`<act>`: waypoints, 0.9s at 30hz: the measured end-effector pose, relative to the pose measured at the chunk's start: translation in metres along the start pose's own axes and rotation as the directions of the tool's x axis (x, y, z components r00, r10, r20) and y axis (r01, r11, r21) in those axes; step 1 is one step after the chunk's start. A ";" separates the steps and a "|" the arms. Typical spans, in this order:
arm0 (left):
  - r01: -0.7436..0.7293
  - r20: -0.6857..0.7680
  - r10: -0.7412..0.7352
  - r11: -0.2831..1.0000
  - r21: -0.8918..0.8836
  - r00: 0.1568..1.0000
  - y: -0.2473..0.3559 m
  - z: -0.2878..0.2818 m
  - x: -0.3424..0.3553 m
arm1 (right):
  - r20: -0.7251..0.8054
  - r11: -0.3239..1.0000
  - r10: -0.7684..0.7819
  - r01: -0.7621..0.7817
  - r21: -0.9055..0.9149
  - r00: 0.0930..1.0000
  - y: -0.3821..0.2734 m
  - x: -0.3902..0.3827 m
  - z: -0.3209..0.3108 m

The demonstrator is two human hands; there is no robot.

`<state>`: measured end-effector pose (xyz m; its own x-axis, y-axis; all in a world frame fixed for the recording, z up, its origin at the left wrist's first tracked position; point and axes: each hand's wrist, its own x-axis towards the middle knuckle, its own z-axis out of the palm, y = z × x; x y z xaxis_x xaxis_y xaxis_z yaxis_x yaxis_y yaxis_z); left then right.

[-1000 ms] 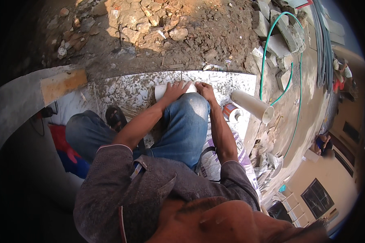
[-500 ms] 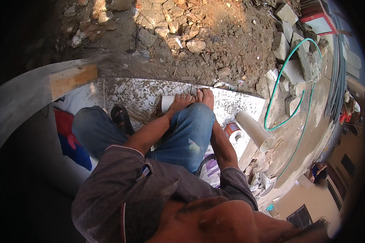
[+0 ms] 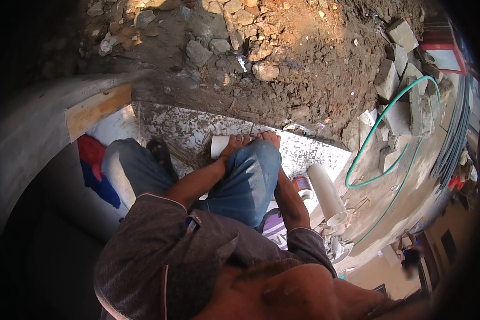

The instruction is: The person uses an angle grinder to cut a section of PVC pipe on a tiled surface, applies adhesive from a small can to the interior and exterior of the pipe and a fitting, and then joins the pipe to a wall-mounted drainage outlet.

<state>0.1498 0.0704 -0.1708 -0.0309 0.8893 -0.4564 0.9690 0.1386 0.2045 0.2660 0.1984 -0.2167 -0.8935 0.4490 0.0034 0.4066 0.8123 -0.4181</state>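
Observation:
A short white plastic pipe lies across the mud-splashed white slab, beyond my bent knee. My left hand is closed around the pipe's right part, leaving its left end bare. Just to the right, my right hand has its fingers bent close to the left one. My knee covers part of both hands, so whatever sits under the right fingers is hidden.
A longer white pipe and an orange-and-white can are right of my leg. A green hose loops by broken concrete blocks. Rubble and mud stretch ahead. Red and blue cloth lies left.
The view has shifted, showing more rubble ahead. Both hands keep nearly the same place at the short pipe, with only a slight shift of the fingers.

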 end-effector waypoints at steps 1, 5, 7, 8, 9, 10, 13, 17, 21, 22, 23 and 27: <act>-0.016 0.065 0.014 1.000 0.018 0.998 -0.002 -0.003 0.003 | 0.008 1.000 -0.010 0.011 -0.013 1.000 0.003 0.001 0.002; -0.054 0.059 0.052 0.998 0.041 0.997 -0.006 0.004 0.009 | 0.100 0.972 0.194 -0.205 0.113 0.976 0.005 0.002 0.008; -0.046 0.104 0.053 0.997 -0.069 0.993 -0.005 -0.017 0.001 | 0.070 1.000 0.016 -0.018 0.020 0.997 -0.002 0.010 -0.008; -0.028 0.202 0.034 0.999 -0.036 0.979 -0.003 -0.016 0.000 | 0.052 0.999 0.007 -0.009 0.047 0.999 -0.001 0.008 -0.006; -0.026 0.242 0.035 0.999 -0.041 0.970 0.002 -0.020 0.001 | 0.070 0.989 0.099 -0.106 0.101 0.993 0.003 0.002 0.006; -0.001 0.272 0.010 1.000 -0.031 0.962 0.003 -0.027 0.005 | 0.040 0.987 0.080 -0.085 0.140 0.996 0.006 0.002 0.003; -0.019 0.253 0.011 0.999 0.031 0.967 0.012 -0.049 0.006 | 0.064 0.967 0.189 -0.197 0.161 0.980 0.002 0.002 -0.006; -0.105 0.074 0.104 0.994 0.010 0.992 0.004 -0.012 -0.002 | 0.036 0.946 0.243 -0.245 0.210 0.969 -0.003 -0.001 -0.011; -0.171 -0.121 0.162 0.983 -0.070 0.979 0.011 -0.025 -0.008 | 0.022 0.947 0.263 -0.263 0.184 0.965 -0.012 -0.005 -0.019; -0.151 -0.102 0.149 0.989 -0.008 0.984 0.012 -0.042 -0.007 | 0.029 0.938 0.286 -0.286 0.197 0.958 -0.016 -0.004 -0.026; -0.129 -0.084 0.133 0.990 0.053 0.987 0.014 -0.050 -0.007 | -0.003 0.937 0.298 -0.292 0.190 0.954 -0.016 -0.007 -0.029; -0.060 -0.061 0.062 0.997 0.039 0.996 0.000 -0.004 -0.003 | -0.069 0.937 0.320 -0.305 0.172 0.945 -0.025 -0.004 -0.037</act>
<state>0.1492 0.0695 -0.1664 0.0143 0.9212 -0.3889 0.9778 0.0683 0.1979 0.2662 0.1898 -0.1728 -0.7008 0.7102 -0.0679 0.6206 0.5599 -0.5489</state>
